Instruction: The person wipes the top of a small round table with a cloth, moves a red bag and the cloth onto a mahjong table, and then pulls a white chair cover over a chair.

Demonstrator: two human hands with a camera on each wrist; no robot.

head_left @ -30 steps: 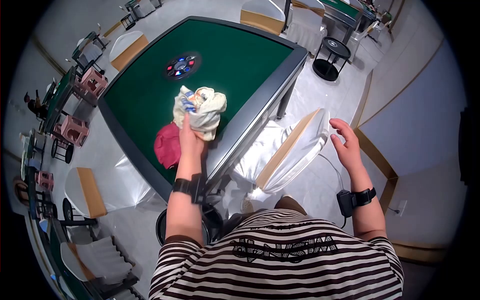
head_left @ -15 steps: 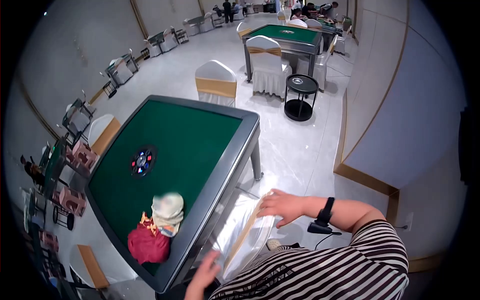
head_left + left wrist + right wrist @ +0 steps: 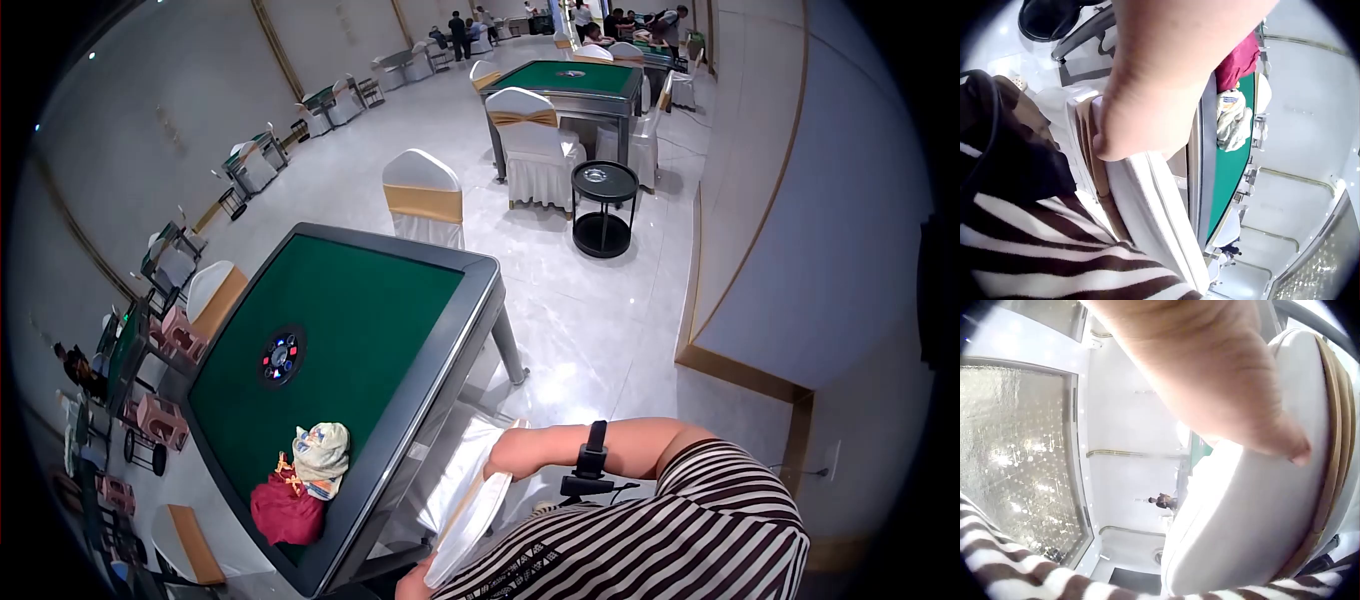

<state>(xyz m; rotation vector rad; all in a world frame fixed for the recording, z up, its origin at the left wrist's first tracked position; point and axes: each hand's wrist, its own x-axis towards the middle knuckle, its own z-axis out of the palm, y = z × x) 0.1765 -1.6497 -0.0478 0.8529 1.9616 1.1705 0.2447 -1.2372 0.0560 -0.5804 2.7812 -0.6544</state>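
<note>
Both hands are on the back of a white-covered chair with a gold sash, close against the near side of a green-topped table. My right hand grips one side of the chair back, its thumb pressed on the white cover in the right wrist view. At the opposite side my left hand grips the chair back, thumb over the sash; its far fingers are hidden. On the table's near corner lie a dark red cloth bag and, touching it, a crumpled cream patterned cloth.
A round control panel with lit buttons is set in the tabletop. Another covered chair stands at the far side. A black two-tier round stand is on the floor beyond, near the wall at the right.
My left hand has let go of the cream cloth, leaving it beside the red bag, and moved to the chair back. My right hand has come down onto the chair. The view has tilted up.
</note>
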